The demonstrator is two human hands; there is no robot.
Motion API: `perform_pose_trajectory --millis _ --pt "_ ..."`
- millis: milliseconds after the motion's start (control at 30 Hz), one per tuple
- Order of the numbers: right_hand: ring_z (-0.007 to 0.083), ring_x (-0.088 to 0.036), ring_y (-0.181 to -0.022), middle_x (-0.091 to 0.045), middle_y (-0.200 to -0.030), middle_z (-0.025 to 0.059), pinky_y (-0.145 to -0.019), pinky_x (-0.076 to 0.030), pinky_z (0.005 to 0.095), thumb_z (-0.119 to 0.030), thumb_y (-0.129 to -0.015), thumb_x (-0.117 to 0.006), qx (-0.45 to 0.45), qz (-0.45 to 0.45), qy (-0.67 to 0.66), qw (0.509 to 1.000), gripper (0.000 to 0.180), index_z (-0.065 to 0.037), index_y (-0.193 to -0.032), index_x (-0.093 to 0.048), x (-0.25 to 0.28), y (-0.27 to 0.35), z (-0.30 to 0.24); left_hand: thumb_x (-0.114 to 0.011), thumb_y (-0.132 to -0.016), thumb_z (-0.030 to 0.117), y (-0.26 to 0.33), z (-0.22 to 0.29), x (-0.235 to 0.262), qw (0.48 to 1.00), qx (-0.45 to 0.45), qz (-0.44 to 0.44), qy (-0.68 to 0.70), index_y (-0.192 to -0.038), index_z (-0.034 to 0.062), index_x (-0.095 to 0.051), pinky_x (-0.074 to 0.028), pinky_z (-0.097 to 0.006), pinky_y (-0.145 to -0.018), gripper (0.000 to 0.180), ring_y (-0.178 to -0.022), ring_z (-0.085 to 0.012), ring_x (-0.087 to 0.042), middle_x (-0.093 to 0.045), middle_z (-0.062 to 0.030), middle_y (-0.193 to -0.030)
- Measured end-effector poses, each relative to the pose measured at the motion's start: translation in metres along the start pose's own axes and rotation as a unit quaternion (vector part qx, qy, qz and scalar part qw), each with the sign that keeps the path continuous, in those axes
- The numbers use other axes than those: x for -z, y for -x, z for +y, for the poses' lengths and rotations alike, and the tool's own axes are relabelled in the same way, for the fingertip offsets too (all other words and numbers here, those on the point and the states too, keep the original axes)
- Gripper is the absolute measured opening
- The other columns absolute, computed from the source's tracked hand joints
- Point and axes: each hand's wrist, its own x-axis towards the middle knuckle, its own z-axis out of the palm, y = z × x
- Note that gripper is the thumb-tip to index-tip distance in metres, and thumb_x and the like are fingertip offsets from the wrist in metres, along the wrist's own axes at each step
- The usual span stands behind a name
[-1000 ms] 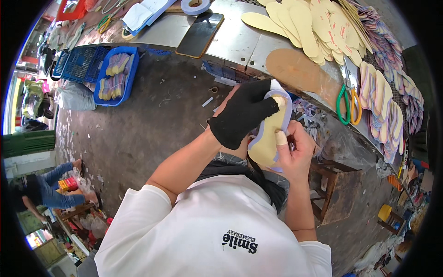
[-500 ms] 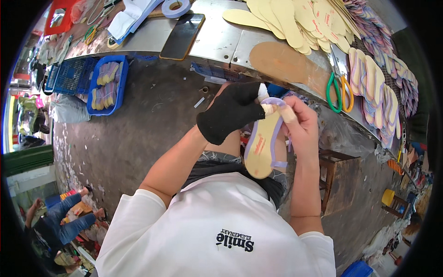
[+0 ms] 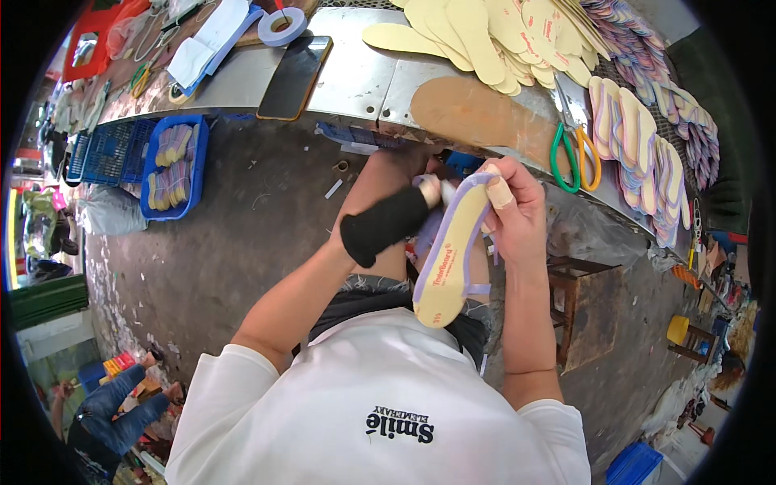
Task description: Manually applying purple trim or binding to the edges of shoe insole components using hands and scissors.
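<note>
A cream shoe insole [image 3: 445, 267] edged with lilac tape hangs toe-end up in front of my lap, a short tape tail sticking out at its right side. My right hand [image 3: 517, 206], with a tan wrap on the thumb, pinches its upper end. Just left of the insole is my left hand [image 3: 392, 222] in a black fingerless glove. Its fingers are blurred and partly behind the insole, so their grip does not show. More lilac material shows behind the insole, its shape unclear.
On the metal-topped bench lie a phone [image 3: 295, 78], a lilac tape roll [image 3: 282, 27], a brown sole-shaped template [image 3: 477, 111], scissors [image 3: 575, 149], cream insoles [image 3: 485, 36] and stacked edged insoles [image 3: 622, 133]. A blue basket [image 3: 175, 166] stands left, a wooden stool [image 3: 594, 311] right. Another person sits lower left.
My left hand has come off the insole's upper end, moving down and left. My right hand keeps hold of the insole, now tilted more. The view has shifted slightly.
</note>
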Motion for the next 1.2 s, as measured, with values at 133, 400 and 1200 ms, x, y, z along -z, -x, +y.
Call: perform_pose_trajectory --millis 133,400,1200 --pt "0.0012 -0.046 -0.064 -0.056 -0.076 -0.0031 -0.055 -0.037 0.0166 -0.010 -0.090 -0.054 0.002 0.028 -0.016 0.999 0.010 -0.001 -0.092 -0.057 0.009 -0.003 0.016 -0.060 -0.084 0.034 0.007 -0.030 -0.004 0.993 0.008 -0.105 -0.045 -0.100 0.0022 -0.055 -0.049 -0.025 -0.064 0.036 -0.073 -0.0128 -0.060 -0.061 -0.0086 -0.083" --pt "0.0352 -0.050 -0.098 -0.053 -0.102 0.0187 -0.084 -0.041 0.0428 -0.013 -0.073 -0.063 0.081 0.238 0.750 0.612 0.036 0.000 -0.105 -0.052 0.115 -0.020 -0.041 -0.059 -0.088 0.022 -0.011 0.017 0.027 0.986 0.117 0.044 -0.114 -0.103 0.0035 -0.060 -0.048 -0.024 -0.062 0.024 -0.070 -0.0078 -0.058 -0.061 -0.0020 -0.083" --pt "0.0178 -0.060 -0.087 -0.057 -0.106 0.0136 -0.078 -0.048 0.0297 -0.013 -0.095 -0.038 0.205 0.143 0.315 0.916 0.041 0.000 -0.134 -0.034 -0.008 -0.093 0.006 -0.058 -0.079 0.032 -0.049 -0.008 0.059 0.973 0.139 0.101 -0.156 -0.096 0.0003 -0.066 -0.047 -0.028 -0.066 0.037 -0.071 -0.0133 -0.060 -0.065 -0.0081 -0.080"
